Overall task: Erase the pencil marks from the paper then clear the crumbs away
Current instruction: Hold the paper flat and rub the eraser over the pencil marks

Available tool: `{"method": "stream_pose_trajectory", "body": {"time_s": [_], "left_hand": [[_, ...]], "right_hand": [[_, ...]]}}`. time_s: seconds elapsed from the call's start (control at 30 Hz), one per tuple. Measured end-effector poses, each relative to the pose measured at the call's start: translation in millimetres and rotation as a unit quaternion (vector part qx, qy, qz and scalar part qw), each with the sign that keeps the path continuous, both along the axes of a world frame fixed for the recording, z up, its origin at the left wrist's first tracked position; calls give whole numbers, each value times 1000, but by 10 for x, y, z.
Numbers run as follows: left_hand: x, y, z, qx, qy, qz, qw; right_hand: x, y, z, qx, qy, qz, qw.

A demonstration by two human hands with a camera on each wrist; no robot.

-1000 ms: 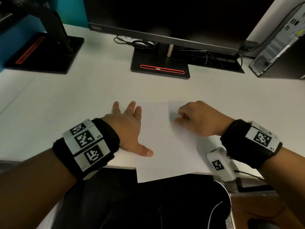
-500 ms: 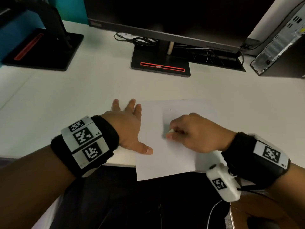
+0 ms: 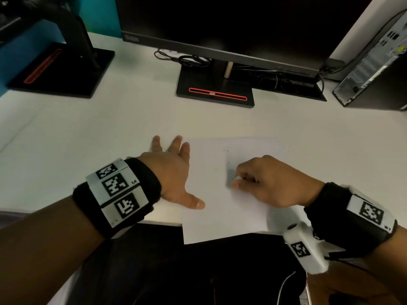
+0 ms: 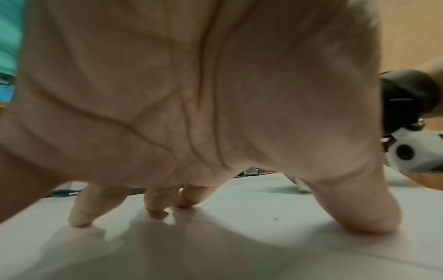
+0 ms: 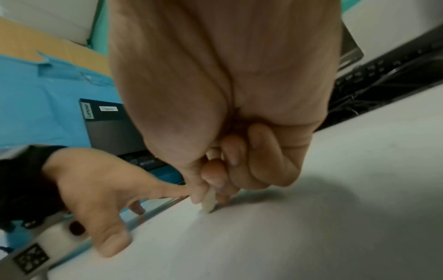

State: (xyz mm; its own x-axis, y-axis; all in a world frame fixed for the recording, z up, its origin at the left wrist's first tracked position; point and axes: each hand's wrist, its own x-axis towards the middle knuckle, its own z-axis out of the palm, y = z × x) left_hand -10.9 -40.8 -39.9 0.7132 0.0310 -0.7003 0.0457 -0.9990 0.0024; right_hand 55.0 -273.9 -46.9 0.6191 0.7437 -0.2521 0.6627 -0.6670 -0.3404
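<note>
A white sheet of paper (image 3: 215,216) lies on the white desk (image 3: 88,133), its near edge hanging over the desk's front. My left hand (image 3: 174,172) lies flat with spread fingers, thumb (image 4: 359,214) and fingertips pressing the sheet's left edge. My right hand (image 3: 264,181) pinches a small white eraser (image 3: 237,178) between thumb and fingers, its tip (image 5: 208,203) down on the paper. A few dark crumbs (image 3: 226,157) lie scattered on the sheet above the eraser. Faint specks (image 4: 275,218) also show near my left thumb.
A monitor on a black stand (image 3: 215,89) with cables stands behind the paper. A second black stand (image 3: 61,69) sits at the far left, a computer tower (image 3: 374,67) at the far right. Below the desk edge it is dark.
My right hand with the eraser has slid down the paper toward me. The left hand has stayed pressed in place.
</note>
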Motion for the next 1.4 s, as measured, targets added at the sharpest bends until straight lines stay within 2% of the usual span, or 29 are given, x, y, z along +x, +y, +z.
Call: {"method": "stream_pose_trajectory", "body": {"time_s": [0.07, 0.23, 0.43, 0.57, 0.8, 1.03, 1.27, 1.4], "left_hand": [[-6, -8, 17, 2, -2, -2, 1000], [11, 9, -10, -2, 1, 0, 1000], [17, 36, -58, -9, 3, 8, 1000], [21, 42, -83, -7, 2, 7, 1000], [10, 55, -93, -6, -4, 2, 1000], [3, 45, -75, -7, -3, 7, 1000], [5, 44, -67, -7, -2, 6, 1000], [6, 44, -67, -10, 0, 7, 1000]], "right_hand": [[56, -42, 0, -15, -9, -13, 1000], [373, -145, 72, -32, -56, -107, 992], [238, 311, 98, 24, -19, -42, 999], [282, 416, -12, -6, -11, -8, 1000], [706, 199, 94, -50, -65, -106, 991], [452, 432, 56, -37, -28, 7, 999], [806, 259, 75, -59, -63, -84, 993], [641, 421, 65, -48, -63, -19, 997]]}}
